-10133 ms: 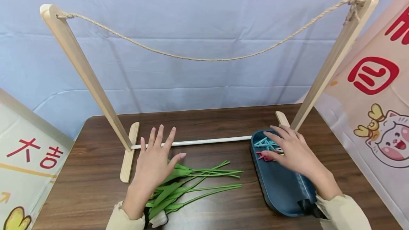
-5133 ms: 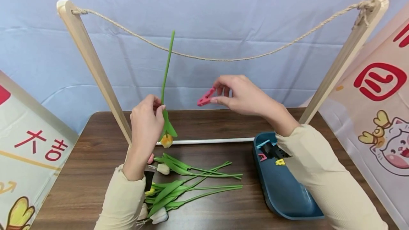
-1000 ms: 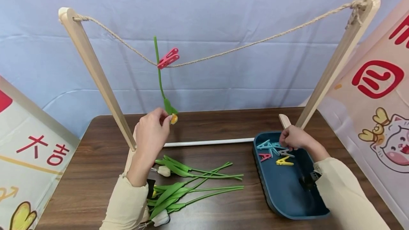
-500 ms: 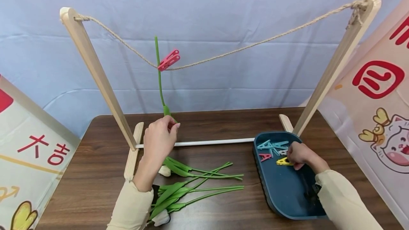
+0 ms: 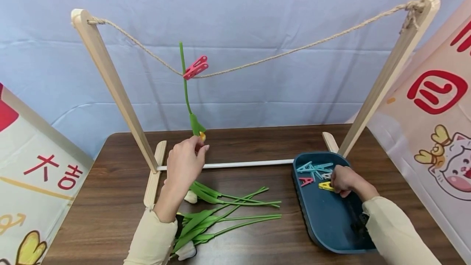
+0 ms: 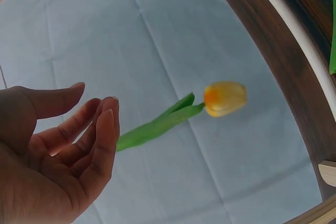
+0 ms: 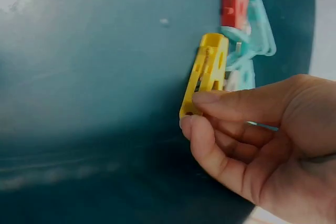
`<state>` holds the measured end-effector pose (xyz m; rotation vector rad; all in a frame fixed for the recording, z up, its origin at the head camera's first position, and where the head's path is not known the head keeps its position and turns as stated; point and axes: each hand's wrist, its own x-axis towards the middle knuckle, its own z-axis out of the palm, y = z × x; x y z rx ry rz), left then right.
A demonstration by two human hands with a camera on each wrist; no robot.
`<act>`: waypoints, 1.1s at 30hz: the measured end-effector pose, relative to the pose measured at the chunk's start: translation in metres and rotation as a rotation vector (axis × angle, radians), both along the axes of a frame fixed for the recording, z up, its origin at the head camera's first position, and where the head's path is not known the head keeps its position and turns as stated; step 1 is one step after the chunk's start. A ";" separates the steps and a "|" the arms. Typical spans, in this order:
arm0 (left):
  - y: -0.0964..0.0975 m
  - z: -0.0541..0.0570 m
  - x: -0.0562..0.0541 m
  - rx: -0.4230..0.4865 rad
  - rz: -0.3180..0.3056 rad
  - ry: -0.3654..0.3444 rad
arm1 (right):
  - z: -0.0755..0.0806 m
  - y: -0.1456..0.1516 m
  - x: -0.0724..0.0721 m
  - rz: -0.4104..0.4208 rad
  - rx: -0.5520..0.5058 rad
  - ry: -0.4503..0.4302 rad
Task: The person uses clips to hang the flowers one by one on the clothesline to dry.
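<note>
Best to lift the yellow clothespin [image 7: 207, 69] straight out of the blue tray [image 5: 324, 222], clamped in the right hand [image 5: 347, 180] between thumb and fingertip, hard to tell by which end. Avoid bumping the hanging tulip [image 6: 181, 115] with the left hand [image 5: 184, 159], empty, with thumb and fingers apart.

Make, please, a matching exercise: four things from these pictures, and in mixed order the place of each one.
1. yellow-orange tulip
2. yellow clothespin
3. rope
4. white rod

A. tied to two wooden posts
B. low, one end hidden behind blue tray
C. hanging from a pink clothespin
D. pinched by fingers of right hand

Pairs: 1-C, 2-D, 3-A, 4-B
</note>
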<state>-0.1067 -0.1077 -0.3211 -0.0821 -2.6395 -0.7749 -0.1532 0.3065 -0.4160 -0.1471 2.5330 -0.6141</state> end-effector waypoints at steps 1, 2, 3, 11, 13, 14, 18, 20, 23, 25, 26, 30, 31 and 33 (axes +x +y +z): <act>0.000 0.000 0.000 -0.002 -0.003 -0.002 | 0.003 -0.001 -0.001 0.011 -0.003 0.002; 0.001 0.000 0.000 -0.003 -0.005 -0.003 | 0.008 -0.003 -0.002 0.024 -0.008 0.009; 0.001 0.000 0.000 -0.002 -0.009 -0.005 | 0.013 -0.005 -0.003 0.039 -0.012 0.019; 0.008 -0.002 0.000 -0.016 -0.041 -0.027 | 0.065 -0.045 -0.014 0.233 -0.040 0.229; 0.012 -0.004 0.000 -0.035 -0.049 -0.034 | 0.076 -0.060 -0.013 0.285 -0.053 0.294; 0.014 -0.005 0.001 -0.046 -0.056 -0.036 | 0.081 -0.069 -0.012 0.303 -0.060 0.311; 0.025 -0.009 0.003 -0.105 -0.113 -0.026 | 0.095 -0.100 -0.007 0.385 -0.108 0.399; 0.032 -0.012 0.005 -0.127 -0.163 -0.021 | 0.098 -0.113 -0.004 0.421 -0.137 0.442; 0.043 -0.016 0.009 -0.134 -0.245 -0.036 | 0.100 -0.130 0.002 0.470 -0.179 0.496; 0.050 -0.019 0.011 -0.131 -0.285 -0.052 | 0.101 -0.139 0.005 0.494 -0.203 0.515; 0.053 -0.019 0.011 -0.126 -0.300 -0.061 | 0.101 -0.143 0.007 0.505 -0.218 0.518; 0.063 -0.020 0.013 -0.116 -0.334 -0.069 | 0.100 -0.156 0.011 0.545 -0.282 0.525; 0.065 -0.020 0.013 -0.113 -0.339 -0.066 | 0.100 -0.158 0.012 0.552 -0.297 0.526; 0.066 -0.021 0.014 -0.112 -0.343 -0.054 | 0.099 -0.160 0.014 0.557 -0.320 0.528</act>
